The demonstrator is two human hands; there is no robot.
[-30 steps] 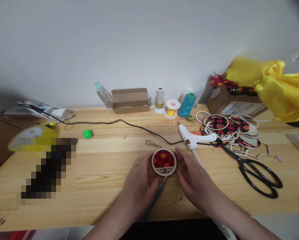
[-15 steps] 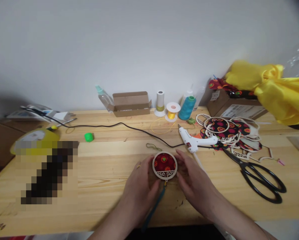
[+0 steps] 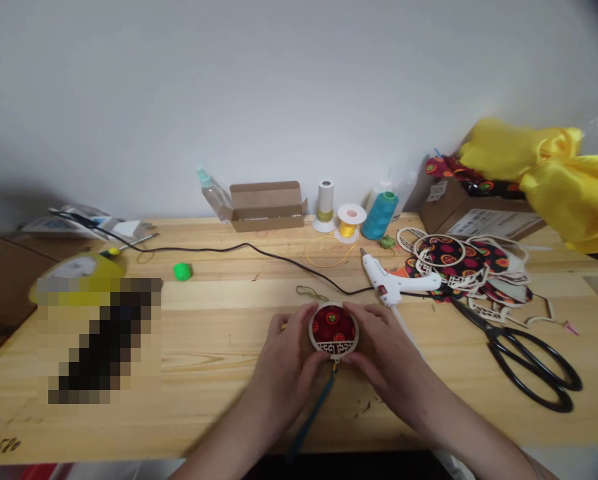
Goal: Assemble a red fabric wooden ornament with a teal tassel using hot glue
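Pale wood forms the one table (image 3: 193, 360), and two hands meet over its near part around one pendant (image 3: 333, 333). Behind them stand three thread holders: a white spool (image 3: 325, 200), a yellow spool (image 3: 351, 223) and a blue cone (image 3: 380, 217). There is one spray bottle (image 3: 216, 199), one open box (image 3: 267, 217), one green cap (image 3: 183, 271), one glue gun (image 3: 396, 285) and one pair of scissors (image 3: 533, 360). The frames (image 3: 461, 251) on the right overlap too much to count.

The pendant is round, with a pale rim, dark red cloth and at least three orange-ringed motifs, the top one green at its centre. Angular fretwork crosses its lower part. One olive loop (image 3: 311, 293) lies above it; one teal tassel (image 3: 313, 417) hangs from its lower end.

The left hand (image 3: 286, 353) is half curled, thumb and fingers at the rim's left; the right hand (image 3: 381, 347), curved likewise, has the right side. Both grip the pendant between them; whether it touches the table I cannot tell.
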